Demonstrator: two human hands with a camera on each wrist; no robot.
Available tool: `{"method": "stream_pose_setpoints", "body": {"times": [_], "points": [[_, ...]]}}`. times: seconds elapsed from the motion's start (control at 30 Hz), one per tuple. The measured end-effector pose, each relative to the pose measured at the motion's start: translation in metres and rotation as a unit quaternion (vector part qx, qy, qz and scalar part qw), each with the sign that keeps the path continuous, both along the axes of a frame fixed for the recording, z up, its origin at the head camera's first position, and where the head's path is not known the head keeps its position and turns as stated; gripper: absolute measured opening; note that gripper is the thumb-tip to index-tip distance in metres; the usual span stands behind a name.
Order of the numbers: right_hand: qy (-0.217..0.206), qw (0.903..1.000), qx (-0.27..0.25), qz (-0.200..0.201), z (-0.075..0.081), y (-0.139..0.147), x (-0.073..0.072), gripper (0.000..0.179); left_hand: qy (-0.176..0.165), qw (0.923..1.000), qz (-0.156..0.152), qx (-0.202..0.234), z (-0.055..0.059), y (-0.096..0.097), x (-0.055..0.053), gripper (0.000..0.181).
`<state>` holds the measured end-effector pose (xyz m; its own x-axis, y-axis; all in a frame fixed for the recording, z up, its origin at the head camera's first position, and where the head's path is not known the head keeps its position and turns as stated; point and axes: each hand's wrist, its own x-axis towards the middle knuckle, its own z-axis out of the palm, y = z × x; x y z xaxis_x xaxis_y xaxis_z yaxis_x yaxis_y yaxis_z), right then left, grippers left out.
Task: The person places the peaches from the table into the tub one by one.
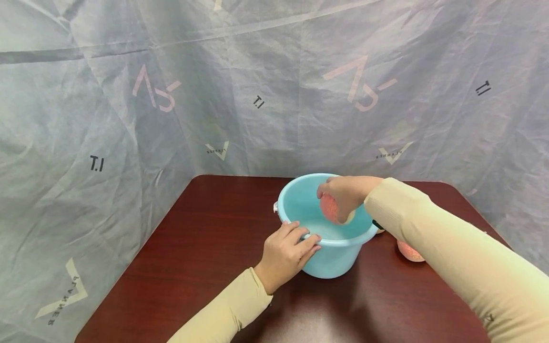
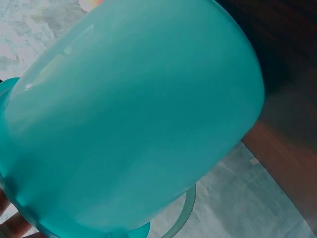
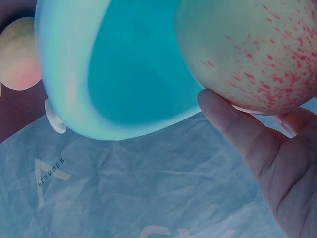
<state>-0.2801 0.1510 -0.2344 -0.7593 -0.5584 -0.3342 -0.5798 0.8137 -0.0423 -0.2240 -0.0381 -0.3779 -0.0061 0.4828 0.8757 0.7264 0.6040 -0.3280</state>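
Note:
A light blue plastic bucket [image 1: 330, 261] stands upright on the dark red-brown table. My left hand [image 1: 282, 255] grips the near left part of its rim, fingers laid over the edge. My right hand [image 1: 349, 193] holds a peach [image 1: 329, 208] inside the bucket's mouth, below the far rim. In the right wrist view this peach [image 3: 262, 54] is pale with red speckles, and the thumb lies along its underside. The bucket's outer wall [image 2: 138, 114] fills most of the left wrist view, with a few fingers at the lower left corner.
Another peach [image 1: 409, 252] lies on the table [image 1: 206, 228] right of the bucket, partly hidden by my right sleeve [image 1: 446, 243]. A sliver of a further fruit [image 1: 380, 231] shows by the bucket. Grey printed cloth [image 1: 274, 85] hangs behind and around the table.

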Motion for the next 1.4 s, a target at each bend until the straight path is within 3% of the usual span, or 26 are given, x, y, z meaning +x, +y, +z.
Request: {"method": "stream_pose_setpoints", "body": {"times": [0.17,0.4,0.57,1.4], "points": [[0.004,1.0000,0.000,-0.003,-0.0024,0.0009,-0.0005,0.066,-0.001,0.9999,-0.010,-0.010,-0.0003,0.0002,0.0007,0.025],[0.010,1.0000,-0.002,0.000,-0.0022,0.0010,-0.0003,0.065,0.067,0.9969,-0.007,-0.041,-0.0008,0.0010,-0.0013,0.022],[0.013,0.9999,0.007,0.004,-0.0022,-0.0004,-0.0003,0.065,0.088,0.9953,-0.009,-0.040,-0.0033,0.0016,-0.0024,0.024],[-0.001,0.9997,0.025,-0.002,-0.0016,-0.0039,-0.0004,0.065,0.066,0.9976,-0.016,0.004,-0.0042,0.0082,-0.0010,0.023]]}}
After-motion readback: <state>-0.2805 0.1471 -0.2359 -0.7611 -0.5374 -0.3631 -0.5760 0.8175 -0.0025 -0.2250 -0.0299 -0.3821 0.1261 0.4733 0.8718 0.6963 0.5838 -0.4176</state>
